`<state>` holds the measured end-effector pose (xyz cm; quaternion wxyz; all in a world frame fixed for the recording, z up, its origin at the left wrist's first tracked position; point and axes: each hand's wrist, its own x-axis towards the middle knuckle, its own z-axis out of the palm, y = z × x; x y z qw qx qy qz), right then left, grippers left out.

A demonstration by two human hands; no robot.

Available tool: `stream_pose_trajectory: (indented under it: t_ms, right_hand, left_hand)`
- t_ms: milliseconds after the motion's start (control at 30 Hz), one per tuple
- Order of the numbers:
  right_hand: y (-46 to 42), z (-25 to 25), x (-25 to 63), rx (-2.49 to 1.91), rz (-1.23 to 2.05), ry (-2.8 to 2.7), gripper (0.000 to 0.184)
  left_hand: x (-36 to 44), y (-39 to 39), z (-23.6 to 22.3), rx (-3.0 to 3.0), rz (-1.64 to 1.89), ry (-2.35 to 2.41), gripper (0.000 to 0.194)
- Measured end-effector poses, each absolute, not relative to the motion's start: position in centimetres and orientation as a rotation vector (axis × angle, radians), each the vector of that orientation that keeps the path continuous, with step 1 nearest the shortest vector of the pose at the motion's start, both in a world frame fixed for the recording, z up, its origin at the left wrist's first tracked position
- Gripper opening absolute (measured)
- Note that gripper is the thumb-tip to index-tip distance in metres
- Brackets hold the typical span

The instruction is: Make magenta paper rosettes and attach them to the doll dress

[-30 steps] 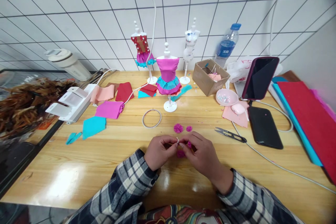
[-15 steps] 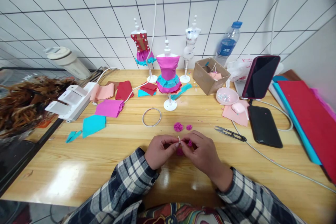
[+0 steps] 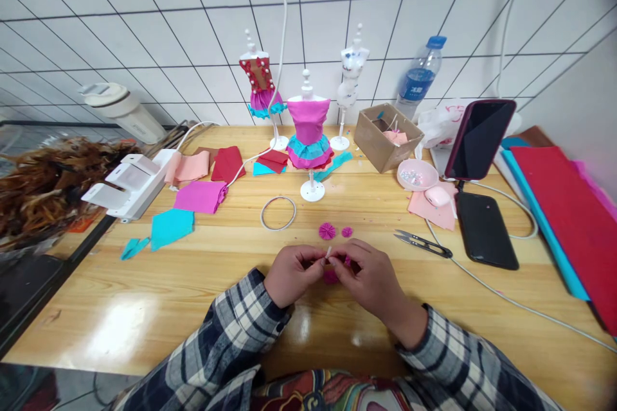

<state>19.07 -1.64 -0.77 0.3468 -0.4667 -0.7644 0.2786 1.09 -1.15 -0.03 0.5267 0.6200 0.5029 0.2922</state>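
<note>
My left hand (image 3: pixel 293 273) and my right hand (image 3: pixel 368 275) meet over the near middle of the wooden table (image 3: pixel 159 295). Both pinch a small magenta pleated fabric piece (image 3: pixel 331 276), and a short white tip sticks up between the fingertips. Just beyond the hands lie a magenta fabric rosette (image 3: pixel 327 230) and a smaller one (image 3: pixel 347 232). Farther back stands a doll mannequin in a pink and teal dress (image 3: pixel 308 135).
A white ring (image 3: pixel 278 213) lies left of centre, thread snips (image 3: pixel 423 243) at the right. Two more mannequins, a cardboard box (image 3: pixel 387 136), a pink bead dish (image 3: pixel 417 175), two phones, a white cable, fabric scraps, a white device (image 3: pixel 128 185) and red and teal sheets (image 3: pixel 563 212) surround the space.
The hands stay together on the small magenta piece with only slight finger shifts. The view has tilted a little.
</note>
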Motion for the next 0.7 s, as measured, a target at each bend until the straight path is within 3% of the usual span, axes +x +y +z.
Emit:
stream_pose_trajectory:
  t_ms: [700]
  right_hand:
    - [-1.42,-0.96,19.41,-1.208,0.649,-1.997,0.014]
  left_hand:
    - [0.7,-1.01,-0.69,1.538,0.666,1.2,0.03]
